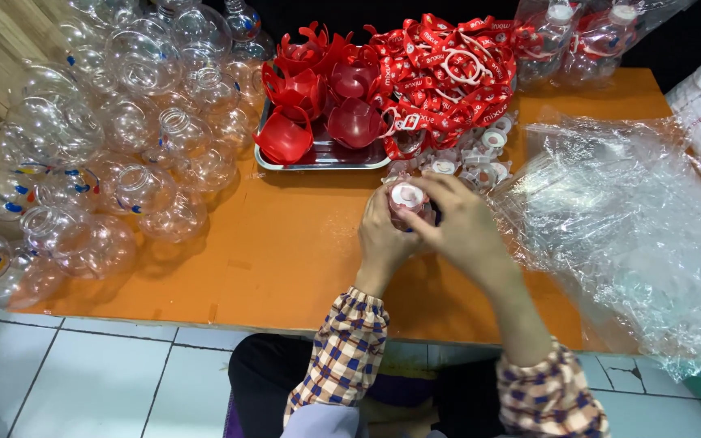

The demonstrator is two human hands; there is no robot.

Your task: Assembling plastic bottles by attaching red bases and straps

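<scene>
A heap of clear round plastic bottles (115, 146) fills the left of the orange table (285, 259). Farther back sits a metal tray of red plastic cups (318, 105). At centre, left hand (383, 235) and right hand (460, 223) both grip a small clear bottle with a white cap (407, 197) (mostly hidden). Crinkled clear plastic bags (634, 227) lie right.

On the bench (285, 259), a heap of bottles (115, 138) lay at the left and plastic bags (626, 235) at the right. A tray (322, 158) of cups (318, 89) sat far centre, straps (448, 73) right of it, caps (480, 154) just nearer.
</scene>
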